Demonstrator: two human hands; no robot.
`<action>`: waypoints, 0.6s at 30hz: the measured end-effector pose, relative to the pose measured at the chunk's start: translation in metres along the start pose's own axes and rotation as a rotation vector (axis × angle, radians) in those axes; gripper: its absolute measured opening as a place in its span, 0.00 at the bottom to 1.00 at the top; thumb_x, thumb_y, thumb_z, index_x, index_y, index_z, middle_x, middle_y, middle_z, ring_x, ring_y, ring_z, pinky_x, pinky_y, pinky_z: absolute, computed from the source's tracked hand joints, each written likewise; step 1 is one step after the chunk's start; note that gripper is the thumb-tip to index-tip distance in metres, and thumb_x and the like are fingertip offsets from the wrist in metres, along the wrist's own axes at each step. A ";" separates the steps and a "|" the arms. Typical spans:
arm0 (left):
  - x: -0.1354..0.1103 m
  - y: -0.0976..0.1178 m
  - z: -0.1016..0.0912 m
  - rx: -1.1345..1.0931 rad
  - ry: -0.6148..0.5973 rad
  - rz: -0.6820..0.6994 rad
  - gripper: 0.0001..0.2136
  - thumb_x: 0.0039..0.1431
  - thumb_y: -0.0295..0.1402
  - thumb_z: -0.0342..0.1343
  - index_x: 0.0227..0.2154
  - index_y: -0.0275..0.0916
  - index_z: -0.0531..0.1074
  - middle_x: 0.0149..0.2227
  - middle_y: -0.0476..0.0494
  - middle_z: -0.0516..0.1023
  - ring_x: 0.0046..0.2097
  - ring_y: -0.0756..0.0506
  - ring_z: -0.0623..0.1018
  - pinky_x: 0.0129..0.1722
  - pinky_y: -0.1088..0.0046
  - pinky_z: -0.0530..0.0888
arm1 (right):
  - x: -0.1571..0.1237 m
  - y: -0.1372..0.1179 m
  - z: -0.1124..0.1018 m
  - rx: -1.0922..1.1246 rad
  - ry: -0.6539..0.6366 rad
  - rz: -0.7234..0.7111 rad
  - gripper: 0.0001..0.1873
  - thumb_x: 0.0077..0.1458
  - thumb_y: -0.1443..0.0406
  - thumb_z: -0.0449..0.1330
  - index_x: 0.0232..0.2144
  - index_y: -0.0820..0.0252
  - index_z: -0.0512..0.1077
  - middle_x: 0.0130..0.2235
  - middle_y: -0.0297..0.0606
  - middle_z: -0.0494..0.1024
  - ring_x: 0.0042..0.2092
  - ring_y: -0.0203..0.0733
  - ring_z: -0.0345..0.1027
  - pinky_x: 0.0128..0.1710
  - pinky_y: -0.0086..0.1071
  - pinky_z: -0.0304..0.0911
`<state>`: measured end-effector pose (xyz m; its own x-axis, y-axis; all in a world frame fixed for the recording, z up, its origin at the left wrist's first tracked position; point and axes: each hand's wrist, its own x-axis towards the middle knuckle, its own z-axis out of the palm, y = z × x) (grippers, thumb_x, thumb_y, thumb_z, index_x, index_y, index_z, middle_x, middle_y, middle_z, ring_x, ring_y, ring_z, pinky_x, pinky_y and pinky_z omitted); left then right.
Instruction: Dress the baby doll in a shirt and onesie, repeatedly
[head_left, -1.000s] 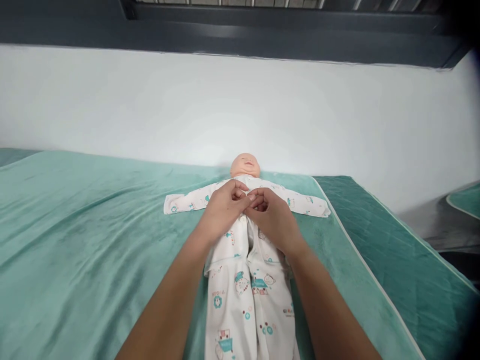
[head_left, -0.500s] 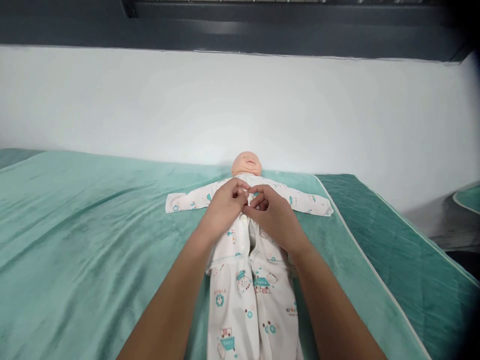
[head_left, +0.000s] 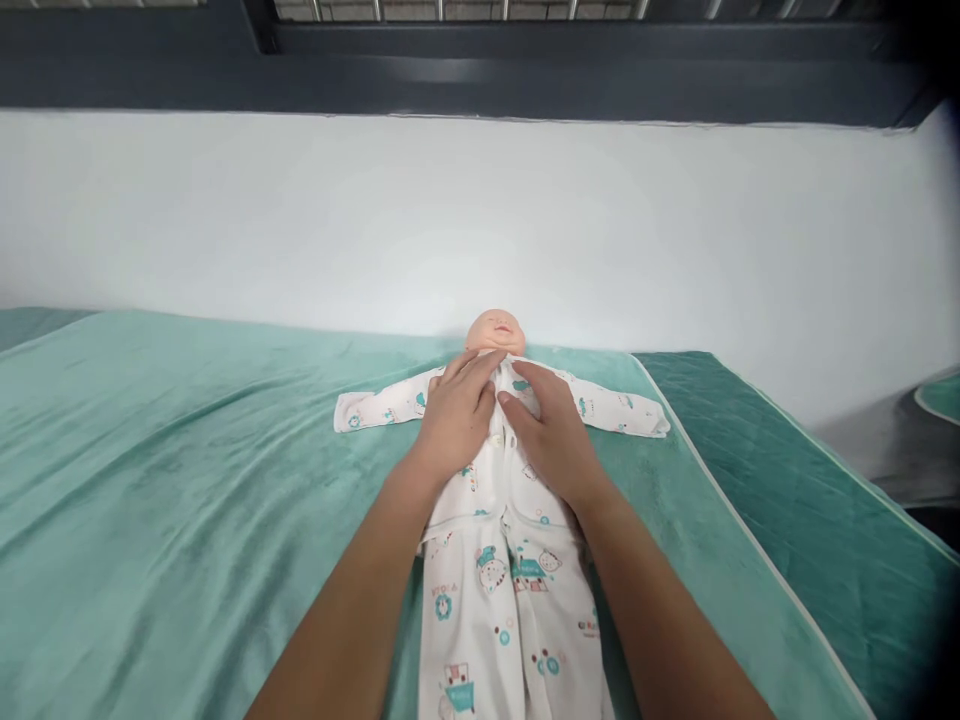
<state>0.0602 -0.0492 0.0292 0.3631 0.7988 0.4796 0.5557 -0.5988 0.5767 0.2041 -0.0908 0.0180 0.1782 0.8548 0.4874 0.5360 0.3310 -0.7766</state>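
Note:
A baby doll (head_left: 496, 331) lies on its back, head toward the wall. It wears a white printed baby top (head_left: 628, 413) with the sleeves spread sideways, and matching printed trousers (head_left: 480, 620). On the left side of the doll's chest rests my left hand (head_left: 459, 412), fingers stretched out toward the collar. My right hand (head_left: 551, 430) lies over the right side of the chest, its fingers extended and apart. Both hands touch the top, one on each side of its front opening. Small buttons show along the opening; the fabric beneath my palms is hidden.
A light green blanket (head_left: 187, 480) with folds on the left covers the bed. Darker green quilted bedding (head_left: 780, 480) lies at the right. Behind the doll's head rises a white wall (head_left: 480, 220), with a dark metal frame (head_left: 480, 75) and bars above it.
My fingers were pinched together at the top's front opening. Now they have let go and flattened onto the chest, a little apart. The front edges lie closer together below.

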 end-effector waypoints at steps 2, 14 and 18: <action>0.000 0.000 0.001 0.032 -0.030 -0.035 0.23 0.66 0.29 0.40 0.61 0.48 0.64 0.62 0.46 0.69 0.67 0.42 0.59 0.62 0.54 0.58 | 0.001 0.003 0.004 -0.113 -0.067 -0.023 0.23 0.61 0.56 0.55 0.56 0.53 0.67 0.61 0.42 0.68 0.63 0.49 0.57 0.63 0.48 0.52; 0.001 0.000 0.002 -0.034 0.000 -0.086 0.20 0.65 0.30 0.42 0.57 0.48 0.68 0.60 0.47 0.72 0.62 0.43 0.65 0.61 0.57 0.59 | 0.026 0.023 0.008 -0.129 -0.185 -0.026 0.21 0.62 0.54 0.53 0.56 0.48 0.69 0.63 0.38 0.66 0.65 0.48 0.55 0.64 0.50 0.51; 0.004 -0.001 0.001 -0.044 -0.021 -0.081 0.20 0.66 0.30 0.42 0.57 0.48 0.69 0.60 0.47 0.71 0.63 0.42 0.65 0.61 0.57 0.59 | 0.030 0.025 0.001 0.124 -0.192 0.048 0.20 0.61 0.56 0.54 0.53 0.51 0.71 0.60 0.38 0.71 0.63 0.45 0.60 0.63 0.45 0.53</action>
<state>0.0616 -0.0457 0.0301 0.3339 0.8455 0.4166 0.5508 -0.5337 0.6417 0.2215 -0.0565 0.0126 0.0348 0.9271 0.3733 0.4236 0.3246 -0.8457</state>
